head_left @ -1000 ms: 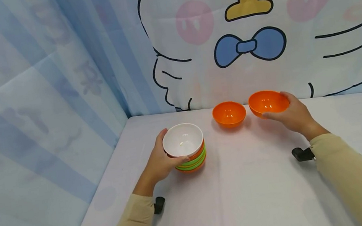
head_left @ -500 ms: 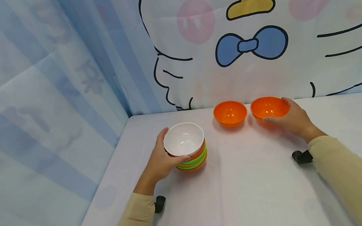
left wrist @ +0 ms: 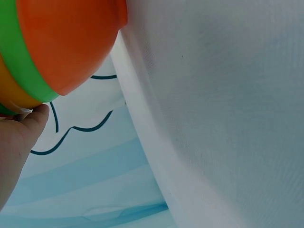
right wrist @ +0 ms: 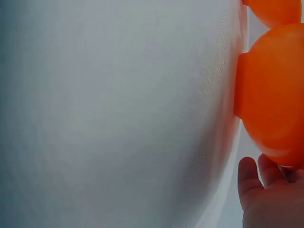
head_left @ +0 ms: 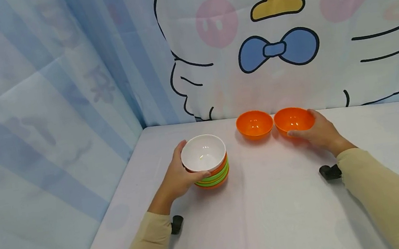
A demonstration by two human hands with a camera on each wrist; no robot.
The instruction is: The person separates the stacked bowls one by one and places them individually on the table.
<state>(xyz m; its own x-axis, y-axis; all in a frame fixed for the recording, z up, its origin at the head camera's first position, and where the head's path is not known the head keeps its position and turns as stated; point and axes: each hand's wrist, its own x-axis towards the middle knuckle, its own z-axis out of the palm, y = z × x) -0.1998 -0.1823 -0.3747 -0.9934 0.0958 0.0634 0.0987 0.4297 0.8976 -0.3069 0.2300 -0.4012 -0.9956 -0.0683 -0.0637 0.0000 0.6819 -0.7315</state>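
Observation:
My left hand (head_left: pixel 180 178) grips the side of a stack of nested bowls, its thumb across the near side under the white rim. A white bowl (head_left: pixel 203 153) sits on top, with orange and green rims below; the lowest orange bowl (left wrist: pixel 71 42) shows in the left wrist view. At the back of the table, my right hand (head_left: pixel 323 132) holds the right orange bowl (head_left: pixel 293 119) by its rim, thumb at the near side. Left of it stands another orange bowl (head_left: pixel 254 124), upright; the two bowls appear to touch. In the right wrist view the held orange bowl (right wrist: pixel 273 95) stands on its base.
The table (head_left: pixel 284 210) has a white cloth. Behind it hangs a curtain (head_left: pixel 278 83) with a cartoon figure, close to the orange bowls. A blue and white striped curtain (head_left: pixel 38 121) borders the left side. A black wrist device (head_left: pixel 330 172) hangs under the right wrist.
My right hand has lowered the orange bowl onto the table and moved it left against the other orange bowl. The left hand and the stack have stayed in place.

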